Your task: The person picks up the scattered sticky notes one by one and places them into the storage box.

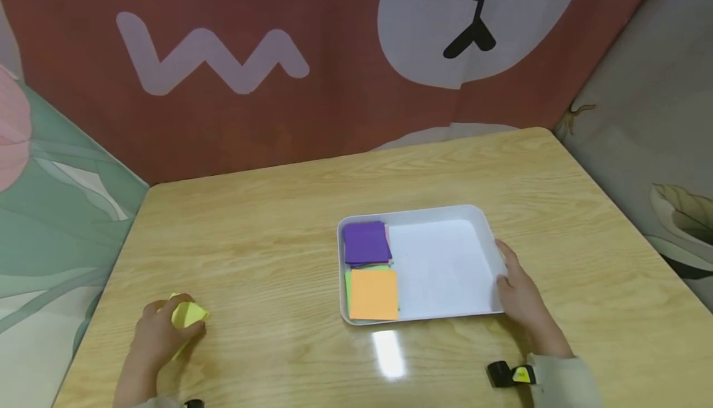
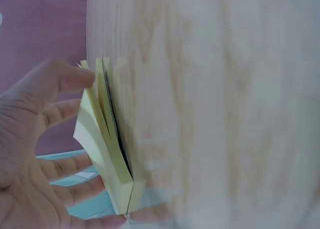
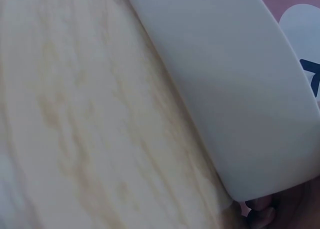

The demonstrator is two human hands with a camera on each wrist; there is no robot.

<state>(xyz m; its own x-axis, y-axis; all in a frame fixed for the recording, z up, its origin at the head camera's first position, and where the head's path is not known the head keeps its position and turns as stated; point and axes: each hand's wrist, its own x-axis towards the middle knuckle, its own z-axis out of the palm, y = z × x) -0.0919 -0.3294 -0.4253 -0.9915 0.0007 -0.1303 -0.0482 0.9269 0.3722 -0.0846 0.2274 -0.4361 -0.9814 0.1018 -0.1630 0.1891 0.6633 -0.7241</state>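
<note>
My left hand [image 1: 158,334] is at the left of the table, its thumb and fingers pinching a stack of yellow sticky notes [image 1: 188,314]. In the left wrist view the sticky notes [image 2: 107,149] tilt on edge close to the wood, their layers slightly fanned. A white tray [image 1: 440,272] lies right of the middle. My right hand [image 1: 522,290] grips its right end by the rim. Along the tray's left side, purple sticky notes [image 1: 366,243] sit behind orange sticky notes [image 1: 374,295], with green edges showing beneath the orange ones. In the right wrist view the tray wall [image 3: 235,99] hides most of that hand.
The wooden table [image 1: 250,241] reaches back to a red-brown patterned cloth [image 1: 334,104]. Patterned fabric [image 1: 72,210] hangs at the left side, and grey fabric [image 1: 640,117] at the right. A black wrist device [image 1: 509,374] shows by the right sleeve.
</note>
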